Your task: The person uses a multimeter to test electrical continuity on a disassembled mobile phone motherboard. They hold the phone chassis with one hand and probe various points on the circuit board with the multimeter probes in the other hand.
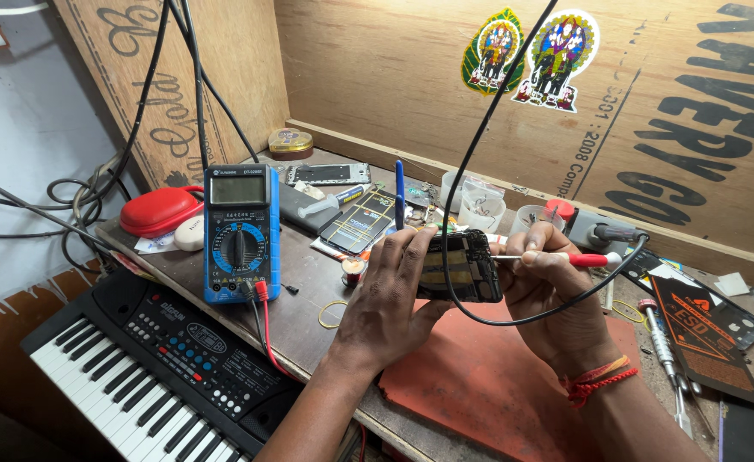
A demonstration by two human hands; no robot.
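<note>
An opened black phone with its back off is held up over a red work mat. My left hand grips the phone by its left side. My right hand supports the phone's right edge and holds a small screwdriver with a red handle, its tip pointing into the phone's inside. A black cable loops in front of the phone and my right hand.
A blue multimeter with red and black leads stands at left, beside a red case. A black electronic keyboard lies at lower left. Phone parts, plastic cups, a black mat and screwdrivers crowd the wooden bench.
</note>
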